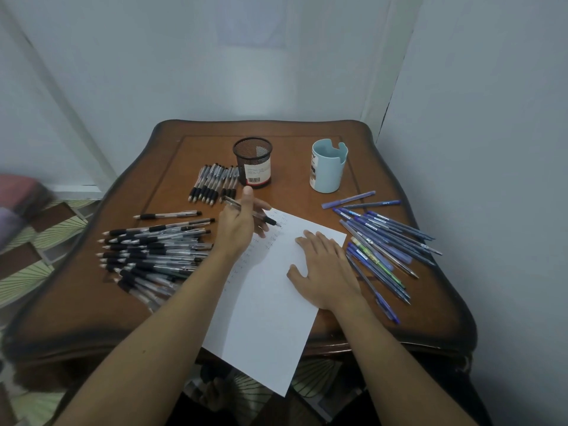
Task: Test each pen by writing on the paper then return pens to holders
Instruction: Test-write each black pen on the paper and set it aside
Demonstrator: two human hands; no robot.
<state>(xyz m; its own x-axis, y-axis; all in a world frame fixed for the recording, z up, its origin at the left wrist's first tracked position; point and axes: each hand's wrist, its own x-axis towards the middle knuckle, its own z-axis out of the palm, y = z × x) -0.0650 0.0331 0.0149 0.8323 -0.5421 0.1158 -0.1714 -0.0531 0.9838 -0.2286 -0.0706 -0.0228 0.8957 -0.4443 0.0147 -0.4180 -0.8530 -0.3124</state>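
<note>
A white sheet of paper (270, 302) lies askew on the wooden table (307, 198), with faint marks near its top left. My left hand (239, 226) holds a black-grip clear pen (270, 220), its tip over the paper's upper left corner. Flat on the sheet's right part, fingers spread, rests my right hand (322, 265). An empty black mesh holder (252, 162) and a light blue cup holder (328, 166) stand at the back of the table.
A big pile of black-grip pens (153, 250) lies left of the paper, and a neat row of them (215, 182) sits beside the mesh holder. Several blue pens (384, 241) are scattered on the right. The paper's near end overhangs the table's front edge.
</note>
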